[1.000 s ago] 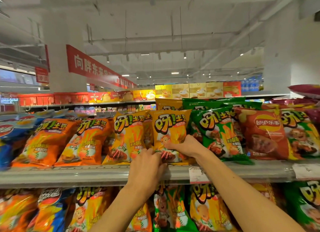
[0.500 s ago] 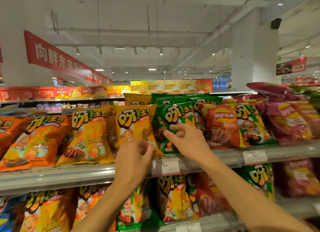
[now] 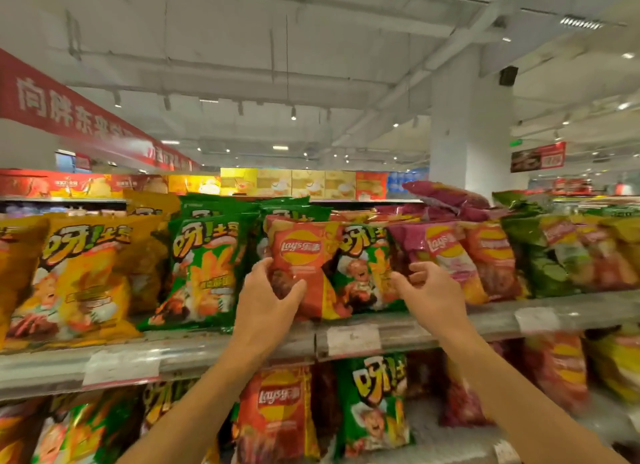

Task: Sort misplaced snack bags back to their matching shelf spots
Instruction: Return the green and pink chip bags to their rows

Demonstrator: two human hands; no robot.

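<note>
The red Lay's bag (image 3: 301,255), wedged among green bags (image 3: 204,269) at the upper shelf's front edge (image 3: 194,351), is pinched low by the left hand (image 3: 266,301). Right hand (image 3: 433,294) is seen half-curled, empty. Light, puffy, crinkly stuff: best gripped at the sides, gently.

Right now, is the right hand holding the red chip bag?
No, the left hand grips the red Lay's bag, while the right hand is open and empty beside it.
</note>
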